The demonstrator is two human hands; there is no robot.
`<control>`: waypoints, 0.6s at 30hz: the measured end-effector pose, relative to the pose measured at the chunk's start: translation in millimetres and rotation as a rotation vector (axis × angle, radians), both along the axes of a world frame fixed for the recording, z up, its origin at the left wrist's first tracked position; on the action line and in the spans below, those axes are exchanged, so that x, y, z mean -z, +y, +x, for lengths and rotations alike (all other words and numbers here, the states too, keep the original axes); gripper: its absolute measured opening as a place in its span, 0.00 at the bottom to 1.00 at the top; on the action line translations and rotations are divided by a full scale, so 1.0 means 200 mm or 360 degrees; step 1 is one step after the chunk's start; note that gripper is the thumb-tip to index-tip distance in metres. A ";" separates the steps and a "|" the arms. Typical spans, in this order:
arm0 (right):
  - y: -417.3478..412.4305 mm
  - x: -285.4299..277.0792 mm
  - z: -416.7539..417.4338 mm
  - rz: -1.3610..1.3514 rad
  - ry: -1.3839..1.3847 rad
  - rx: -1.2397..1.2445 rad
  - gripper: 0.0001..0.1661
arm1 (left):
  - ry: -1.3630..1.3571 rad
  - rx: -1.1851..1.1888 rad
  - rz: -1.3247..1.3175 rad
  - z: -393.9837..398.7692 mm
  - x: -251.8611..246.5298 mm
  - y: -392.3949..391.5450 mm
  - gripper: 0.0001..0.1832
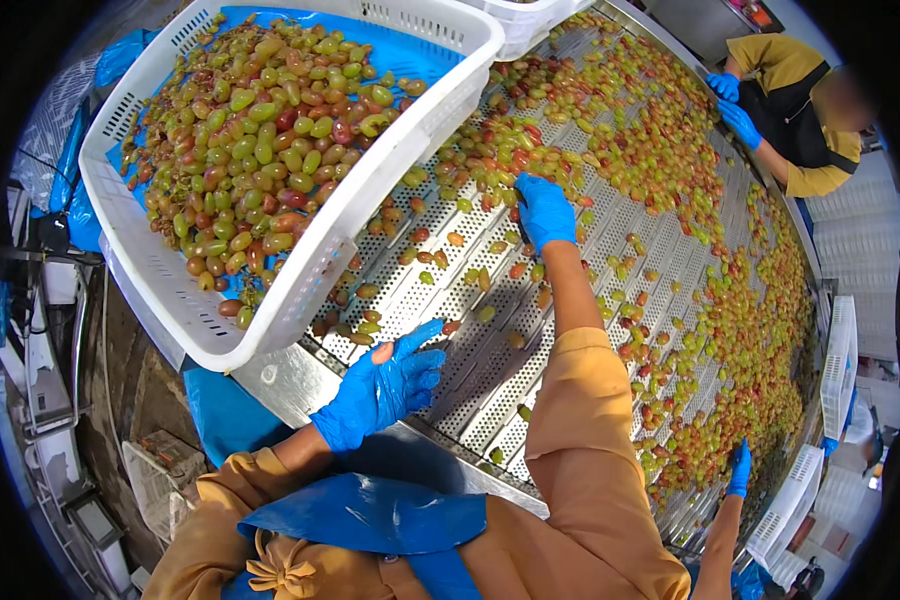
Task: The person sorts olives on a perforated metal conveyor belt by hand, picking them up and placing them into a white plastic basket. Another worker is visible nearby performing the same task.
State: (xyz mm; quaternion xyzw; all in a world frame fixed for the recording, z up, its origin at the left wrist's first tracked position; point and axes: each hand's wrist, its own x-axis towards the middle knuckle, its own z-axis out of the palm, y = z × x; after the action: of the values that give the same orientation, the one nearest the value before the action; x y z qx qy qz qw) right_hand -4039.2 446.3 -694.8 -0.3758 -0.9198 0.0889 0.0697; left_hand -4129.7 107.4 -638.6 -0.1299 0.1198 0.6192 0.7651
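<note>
Before me lies a perforated metal conveyor belt (pixel 487 375) strewn with loose green and reddish grapes (pixel 735 360). My left hand (pixel 390 386), in a blue glove torn at the thumb, hovers palm up over the belt's near edge. Its fingers are spread and nothing rests in them. Farther out, my right hand (pixel 547 212), gloved in blue too, reaches down to a cluster of grapes (pixel 495 154). Its fingertips are partly hidden, so whether it grips any is unclear. A white plastic crate (pixel 292 315), lined with blue film and heaped with grapes (pixel 262 142), stands tilted at the left.
Across the belt, a person in a yellow top (pixel 787 112) has blue-gloved hands at its rim. Another blue-gloved hand (pixel 740 469) reaches into the grapes at lower right. White crates (pixel 784 502) line the far right side. A metal ledge (pixel 277 379) borders the belt.
</note>
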 end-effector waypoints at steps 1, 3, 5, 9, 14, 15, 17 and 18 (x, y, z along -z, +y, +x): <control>0.01 0.02 -0.02 -0.0012 -0.0058 0.0035 0.14 | 0.0034 0.0025 -0.0022 -0.02 0.02 0.00 0.39; 0.04 0.03 -0.02 -0.0044 -0.0138 -0.0009 0.14 | 0.0092 0.0075 -0.0076 -0.05 0.07 0.00 0.38; 0.04 0.04 0.00 -0.0125 -0.0102 -0.0039 0.14 | 0.0199 0.0130 -0.0082 -0.08 0.11 0.01 0.36; -0.11 -0.04 0.07 -0.0253 0.0220 -0.0089 0.14 | 0.0392 0.0221 -0.0146 -0.10 0.17 0.05 0.35; -0.57 -0.20 0.05 -0.1200 0.0557 -0.0363 0.20 | 0.0446 0.0248 -0.0269 -0.13 0.11 0.14 0.37; -0.64 -0.21 0.02 -0.1510 0.0536 -0.0551 0.22 | 0.0397 0.0192 -0.0295 -0.14 0.10 0.15 0.37; -0.61 -0.24 -0.06 -0.1117 0.0342 -0.0701 0.24 | 0.0382 0.0124 -0.0315 -0.15 0.17 0.12 0.35; -0.47 -0.23 -0.13 -0.1245 0.0473 -0.0422 0.25 | 0.0455 0.0143 -0.0322 -0.17 0.20 0.10 0.35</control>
State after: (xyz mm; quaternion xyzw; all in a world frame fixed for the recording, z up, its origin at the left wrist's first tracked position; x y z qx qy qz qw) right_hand -4065.3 352.0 -648.2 -0.2358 -0.8371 0.4919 0.0418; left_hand -4164.5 126.8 -677.6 -0.1113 0.2946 0.5814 0.7502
